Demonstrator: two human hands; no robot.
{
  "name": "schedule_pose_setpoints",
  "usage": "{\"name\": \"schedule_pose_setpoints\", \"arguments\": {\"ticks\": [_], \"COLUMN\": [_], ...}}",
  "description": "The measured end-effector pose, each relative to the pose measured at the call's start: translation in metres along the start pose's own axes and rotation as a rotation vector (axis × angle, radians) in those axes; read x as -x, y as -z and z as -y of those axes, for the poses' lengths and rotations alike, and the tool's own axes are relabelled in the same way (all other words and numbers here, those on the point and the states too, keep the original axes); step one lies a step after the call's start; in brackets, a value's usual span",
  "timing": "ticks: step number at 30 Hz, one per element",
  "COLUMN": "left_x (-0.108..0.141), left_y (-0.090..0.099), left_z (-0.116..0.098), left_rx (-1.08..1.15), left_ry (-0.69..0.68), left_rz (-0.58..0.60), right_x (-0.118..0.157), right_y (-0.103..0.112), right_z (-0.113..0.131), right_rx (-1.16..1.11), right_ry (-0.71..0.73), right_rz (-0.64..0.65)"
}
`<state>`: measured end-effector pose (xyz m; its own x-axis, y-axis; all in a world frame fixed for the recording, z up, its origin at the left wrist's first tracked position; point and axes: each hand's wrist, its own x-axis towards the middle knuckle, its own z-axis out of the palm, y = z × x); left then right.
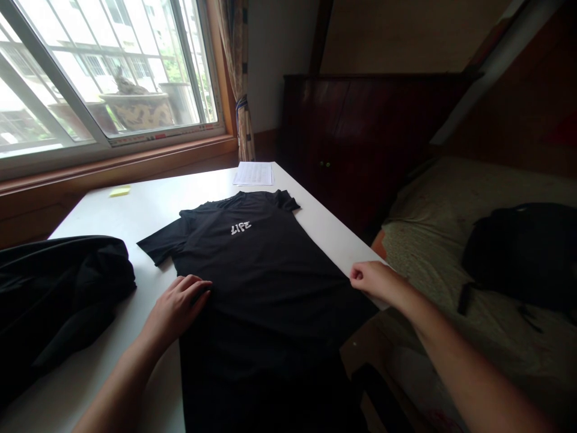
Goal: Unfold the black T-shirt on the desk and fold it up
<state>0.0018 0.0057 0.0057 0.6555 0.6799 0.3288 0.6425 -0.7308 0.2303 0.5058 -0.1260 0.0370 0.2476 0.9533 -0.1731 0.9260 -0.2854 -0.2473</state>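
A black short-sleeved T-shirt [265,288] lies spread on the white table [155,207], its collar towards the far side and its hem hanging over the near edge. White lettering [240,228] shows on its upper part. At the shirt's left side, my left hand [183,300] has its fingers curled on the cloth, with a fold of fabric between thumb and fingers. My right hand [372,279] is closed in a pinch on the right side edge of the shirt, beside the table's right edge. Its fingertips are partly hidden.
Dark bunched cloth [67,300] sits at the left. Papers [253,173] and a yellow note [119,190] are at the table's far side. A bed [428,228] with a black bag [523,258] stands to the right. A barred window [117,66] is at the far left.
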Motion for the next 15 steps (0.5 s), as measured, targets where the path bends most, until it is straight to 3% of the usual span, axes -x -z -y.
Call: {"name": "schedule_pose_setpoints", "arguments": {"ticks": [6, 10, 15], "left_x": [0.0, 0.0, -0.001], "left_y": [0.002, 0.005, 0.005], "left_z": [0.0, 0.002, 0.001], "left_rx": [-0.002, -0.012, -0.073], "left_ry": [-0.024, -0.082, -0.128], "left_rz": [0.019, 0.063, 0.076], "right_x": [0.013, 0.024, 0.03], "right_y": [-0.006, -0.005, -0.001], "right_z": [0.009, 0.009, 0.007], "right_rx": [0.173, 0.143, 0.205], "right_ry": [0.103, 0.162, 0.11], "right_rz": [-0.129, -0.098, -0.037]}}
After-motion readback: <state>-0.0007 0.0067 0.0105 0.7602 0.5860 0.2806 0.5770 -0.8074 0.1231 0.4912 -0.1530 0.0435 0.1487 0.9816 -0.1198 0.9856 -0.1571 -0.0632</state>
